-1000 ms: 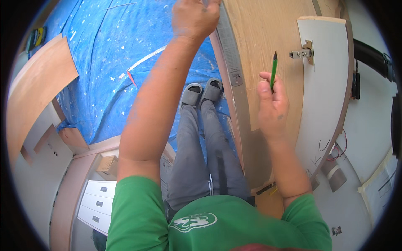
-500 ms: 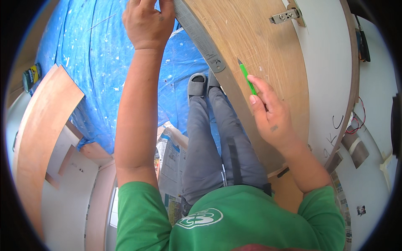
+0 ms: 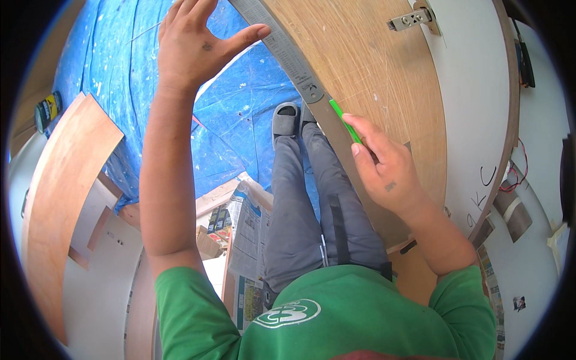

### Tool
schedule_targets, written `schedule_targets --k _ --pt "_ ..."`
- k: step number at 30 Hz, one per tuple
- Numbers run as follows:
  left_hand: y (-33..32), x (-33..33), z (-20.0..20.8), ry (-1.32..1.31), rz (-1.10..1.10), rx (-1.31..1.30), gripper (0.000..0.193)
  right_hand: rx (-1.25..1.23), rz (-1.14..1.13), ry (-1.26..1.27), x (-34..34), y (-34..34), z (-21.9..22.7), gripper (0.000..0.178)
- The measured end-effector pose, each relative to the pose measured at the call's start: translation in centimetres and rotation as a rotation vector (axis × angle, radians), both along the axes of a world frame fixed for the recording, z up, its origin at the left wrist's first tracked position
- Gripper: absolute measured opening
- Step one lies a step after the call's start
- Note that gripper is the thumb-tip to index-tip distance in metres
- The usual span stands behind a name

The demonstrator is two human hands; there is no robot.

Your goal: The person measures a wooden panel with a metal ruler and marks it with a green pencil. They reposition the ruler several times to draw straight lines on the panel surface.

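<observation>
A steel ruler [image 3: 288, 63] lies along the left edge of a wood-grain board [image 3: 372, 66]. My left hand [image 3: 195, 51] is open beside the ruler, fingers apart and thumb stretched out to the ruler's edge; whether the thumb touches it I cannot tell. The other fingertips are cut off by the top of the view. In my right hand [image 3: 384, 165] is a green pencil [image 3: 344, 121], held between thumb and fingers. Its dark tip is at the board's edge, close by the ruler's rounded end.
A metal cabinet hinge [image 3: 411, 20] is fixed to the white panel [image 3: 465, 90] at right. Blue sheeting [image 3: 126, 78] covers the floor at far left. A curved-looking plywood piece [image 3: 69, 162] stands at left, and newspaper [image 3: 249, 228] lies beside my legs.
My left hand has moved left and opened, its thumb now spread out. My right hand has brought the pencil left and down, its tip from mid-board to near the ruler's end.
</observation>
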State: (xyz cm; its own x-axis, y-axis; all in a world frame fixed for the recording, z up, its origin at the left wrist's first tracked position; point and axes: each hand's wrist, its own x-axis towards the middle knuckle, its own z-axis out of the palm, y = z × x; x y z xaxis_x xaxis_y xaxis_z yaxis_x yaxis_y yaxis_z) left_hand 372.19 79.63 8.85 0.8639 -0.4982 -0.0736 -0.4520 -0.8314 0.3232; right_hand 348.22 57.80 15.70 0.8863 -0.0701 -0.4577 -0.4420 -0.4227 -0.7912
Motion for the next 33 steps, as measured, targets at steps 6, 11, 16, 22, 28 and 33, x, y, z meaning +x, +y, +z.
schedule_targets --k 6,11,16,22,28,33 --pt "-0.1 0.2 0.2 0.043 0.011 -0.005 0.106 -0.022 0.022 -0.013 -0.2 0.0 -0.6 0.045" --pt "-0.2 0.0 0.5 0.065 0.017 0.012 0.103 -0.02 0.04 -0.026 -0.4 -0.2 -0.8 0.045" --pt "-0.1 0.2 0.4 0.042 -0.008 -0.009 0.103 0.001 0.023 -0.055 0.1 -0.1 -1.1 0.046" --pt "-0.2 0.1 0.5 0.049 0.005 0.02 0.104 0.001 0.08 0.003 0.3 -1.1 -0.9 0.046" --pt "-0.5 0.0 0.6 0.078 0.018 0.015 0.104 -0.01 0.038 -0.08 -0.9 -0.7 -0.8 0.045" --pt "-0.5 0.0 0.8 0.084 0.028 0.034 0.105 -0.008 -0.004 -0.006 -1.0 -1.0 0.1 0.045"
